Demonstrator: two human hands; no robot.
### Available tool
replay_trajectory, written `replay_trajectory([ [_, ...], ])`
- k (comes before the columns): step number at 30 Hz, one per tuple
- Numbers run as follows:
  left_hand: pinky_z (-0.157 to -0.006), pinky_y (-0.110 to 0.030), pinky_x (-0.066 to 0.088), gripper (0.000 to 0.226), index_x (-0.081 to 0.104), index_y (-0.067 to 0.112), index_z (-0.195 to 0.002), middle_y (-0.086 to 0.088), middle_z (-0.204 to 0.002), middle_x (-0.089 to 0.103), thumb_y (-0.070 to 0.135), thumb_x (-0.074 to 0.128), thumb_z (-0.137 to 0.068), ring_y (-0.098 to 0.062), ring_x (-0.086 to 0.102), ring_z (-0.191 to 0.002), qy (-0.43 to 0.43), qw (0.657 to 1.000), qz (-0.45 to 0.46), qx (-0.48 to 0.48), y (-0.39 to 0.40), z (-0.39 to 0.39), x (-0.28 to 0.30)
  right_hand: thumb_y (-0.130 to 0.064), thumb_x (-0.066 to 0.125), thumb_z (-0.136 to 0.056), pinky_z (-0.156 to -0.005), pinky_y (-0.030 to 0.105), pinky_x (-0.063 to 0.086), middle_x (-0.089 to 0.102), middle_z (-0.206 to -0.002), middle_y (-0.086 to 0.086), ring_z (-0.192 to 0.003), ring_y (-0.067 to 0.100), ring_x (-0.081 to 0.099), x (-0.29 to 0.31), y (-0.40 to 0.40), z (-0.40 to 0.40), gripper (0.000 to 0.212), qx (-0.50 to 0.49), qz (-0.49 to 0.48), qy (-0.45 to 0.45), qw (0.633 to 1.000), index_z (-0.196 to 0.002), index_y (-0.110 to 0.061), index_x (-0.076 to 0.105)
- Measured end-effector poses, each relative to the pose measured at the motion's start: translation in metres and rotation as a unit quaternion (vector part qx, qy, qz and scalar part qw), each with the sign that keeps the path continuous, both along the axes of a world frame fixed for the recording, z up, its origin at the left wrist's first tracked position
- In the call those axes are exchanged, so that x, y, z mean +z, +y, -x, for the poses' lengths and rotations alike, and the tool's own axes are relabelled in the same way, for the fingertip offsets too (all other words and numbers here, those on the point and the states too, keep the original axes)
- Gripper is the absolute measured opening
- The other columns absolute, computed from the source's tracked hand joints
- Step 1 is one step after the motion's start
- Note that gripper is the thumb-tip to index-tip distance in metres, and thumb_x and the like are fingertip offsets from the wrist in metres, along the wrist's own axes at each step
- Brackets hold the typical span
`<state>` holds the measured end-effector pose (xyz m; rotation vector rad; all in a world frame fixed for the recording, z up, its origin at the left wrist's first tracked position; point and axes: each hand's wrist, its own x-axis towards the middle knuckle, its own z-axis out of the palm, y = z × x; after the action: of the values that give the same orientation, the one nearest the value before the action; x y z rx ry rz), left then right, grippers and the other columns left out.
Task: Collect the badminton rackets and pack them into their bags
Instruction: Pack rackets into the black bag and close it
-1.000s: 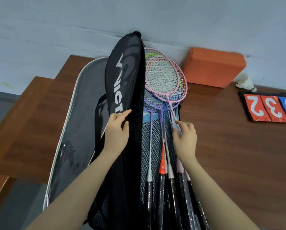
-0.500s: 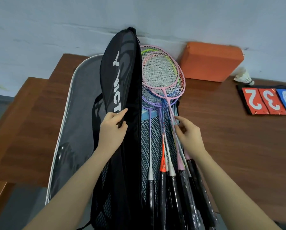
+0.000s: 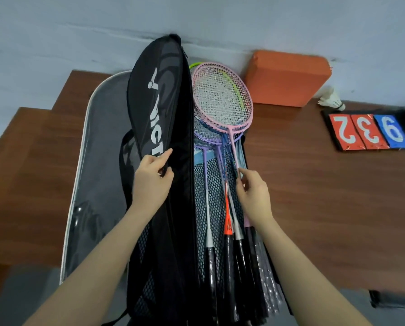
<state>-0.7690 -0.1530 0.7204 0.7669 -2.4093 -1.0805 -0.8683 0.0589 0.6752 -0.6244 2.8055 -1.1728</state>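
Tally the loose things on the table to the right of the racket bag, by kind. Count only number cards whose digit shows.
Orange block: 1
Shuttlecock: 1
Number cards: 3
Total: 5

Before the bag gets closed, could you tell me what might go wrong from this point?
1. The racket heads stick out past the open compartment's top, so closing the black flap could snag on the frames or strings.
2. The right hand pinches only the thin shafts; the stacked rackets might slide or fan apart.
3. The left hand has a light grip on the flap's edge, which could slip.
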Motion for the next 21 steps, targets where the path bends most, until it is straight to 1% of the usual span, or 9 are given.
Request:
replay_trajectory([
  [4, -0.07, 0.002, 0.033, 0.046, 0.056, 0.021, -0.127, -0.001, -0.086, 0.049, 0.003, 0.059, -0.085, -0.008, 0.047, -0.068, -0.009, 1.0, -0.012, 0.009, -0.002, -0.002, -0.003, -0.012, 0.059, -0.086, -0.077, 0.042, 0.047, 0.057, -0.101, 0.008, -0.09, 0.026, 0.056, 0.002, -0.005, 0.009, 0.028, 0.003, -0.034, 0.015, 0.999, -0.114, -0.01, 0.059],
  [6, -0.07, 0.002, 0.033, 0.046, 0.055, 0.022, -0.128, -0.002, -0.089, 0.05, 0.005, 0.059, -0.086, -0.011, 0.048, -0.07, -0.018, 0.999, -0.021, 0.017, -0.003, -0.002, -0.004, -0.025, 0.064, -0.085, -0.08, 0.043, 0.047, 0.058, -0.107, 0.009, -0.095, 0.028, 0.057, 0.0, -0.004, 0.011, 0.04, 0.001, -0.051, 0.019, 0.999, -0.122, -0.012, 0.056],
  [8, -0.07, 0.002, 0.033, 0.046, 0.055, 0.023, -0.128, -0.003, -0.091, 0.051, 0.005, 0.058, -0.086, -0.012, 0.049, -0.072, -0.023, 0.999, -0.026, 0.021, -0.005, -0.003, -0.005, -0.036, 0.066, -0.084, -0.082, 0.044, 0.047, 0.059, -0.109, 0.007, -0.093, 0.025, 0.058, 0.0, -0.006, 0.016, 0.053, -0.013, -0.054, -0.014, 0.998, -0.131, -0.016, 0.049],
  [10, -0.07, 0.003, 0.031, 0.046, 0.055, 0.023, -0.129, -0.003, -0.091, 0.051, 0.005, 0.058, -0.086, -0.01, 0.048, -0.072, -0.026, 0.999, -0.022, 0.02, -0.006, -0.004, -0.005, -0.038, 0.065, -0.085, -0.081, 0.046, 0.049, 0.06, -0.103, 0.004, -0.085, 0.023, 0.059, 0.001, -0.011, 0.021, 0.057, -0.01, -0.055, -0.035, 0.998, -0.135, -0.019, 0.045],
  [13, -0.07, 0.004, 0.03, 0.046, 0.054, 0.022, -0.129, 0.0, -0.089, 0.048, 0.004, 0.057, -0.087, -0.005, 0.045, -0.071, -0.032, 0.999, -0.014, 0.023, -0.007, -0.006, -0.003, -0.032, 0.064, -0.087, -0.076, 0.041, 0.049, 0.057, -0.09, 0.003, -0.079, 0.023, 0.056, 0.004, -0.018, 0.027, 0.055, -0.001, -0.04, -0.049, 0.998, -0.136, -0.02, 0.043],
  [15, -0.07, 0.003, 0.03, 0.046, 0.053, 0.023, -0.129, 0.001, -0.088, 0.046, 0.004, 0.056, -0.088, -0.006, 0.045, -0.071, -0.037, 0.999, -0.011, 0.026, -0.008, -0.008, -0.001, -0.027, 0.064, -0.087, -0.072, 0.034, 0.046, 0.056, -0.091, 0.006, -0.08, 0.024, 0.055, 0.006, -0.019, 0.031, 0.054, 0.0, -0.028, -0.073, 0.997, -0.137, -0.02, 0.043],
  [17, -0.069, -0.002, 0.031, 0.046, 0.053, 0.024, -0.13, 0.001, -0.088, 0.046, 0.005, 0.055, -0.088, -0.009, 0.046, -0.072, -0.041, 0.999, -0.012, 0.032, -0.007, -0.008, 0.0, -0.019, 0.063, -0.087, -0.07, 0.029, 0.042, 0.057, -0.09, 0.009, -0.079, 0.025, 0.054, 0.007, -0.019, 0.031, 0.052, -0.004, -0.011, -0.088, 0.996, -0.136, -0.019, 0.045],
  [19, -0.071, -0.008, 0.031, 0.046, 0.052, 0.026, -0.13, -0.001, -0.09, 0.048, 0.005, 0.055, -0.088, -0.013, 0.049, -0.076, -0.043, 0.998, -0.014, 0.038, -0.004, -0.008, 0.0, -0.011, 0.06, -0.088, -0.063, 0.024, 0.037, 0.057, -0.079, 0.011, -0.07, 0.023, 0.052, 0.008, -0.018, 0.03, 0.049, 0.001, 0.023, -0.097, 0.995, -0.134, -0.018, 0.047],
  [21, -0.072, -0.01, 0.032, 0.047, 0.052, 0.026, -0.13, -0.002, -0.091, 0.048, 0.005, 0.054, -0.089, -0.016, 0.05, -0.078, -0.04, 0.998, -0.015, 0.041, -0.002, -0.008, 0.001, -0.007, 0.058, -0.089, -0.056, 0.021, 0.034, 0.052, -0.07, 0.014, -0.06, 0.019, 0.044, 0.01, -0.018, 0.027, 0.049, 0.016, 0.057, -0.104, 0.993, -0.135, -0.019, 0.048],
])
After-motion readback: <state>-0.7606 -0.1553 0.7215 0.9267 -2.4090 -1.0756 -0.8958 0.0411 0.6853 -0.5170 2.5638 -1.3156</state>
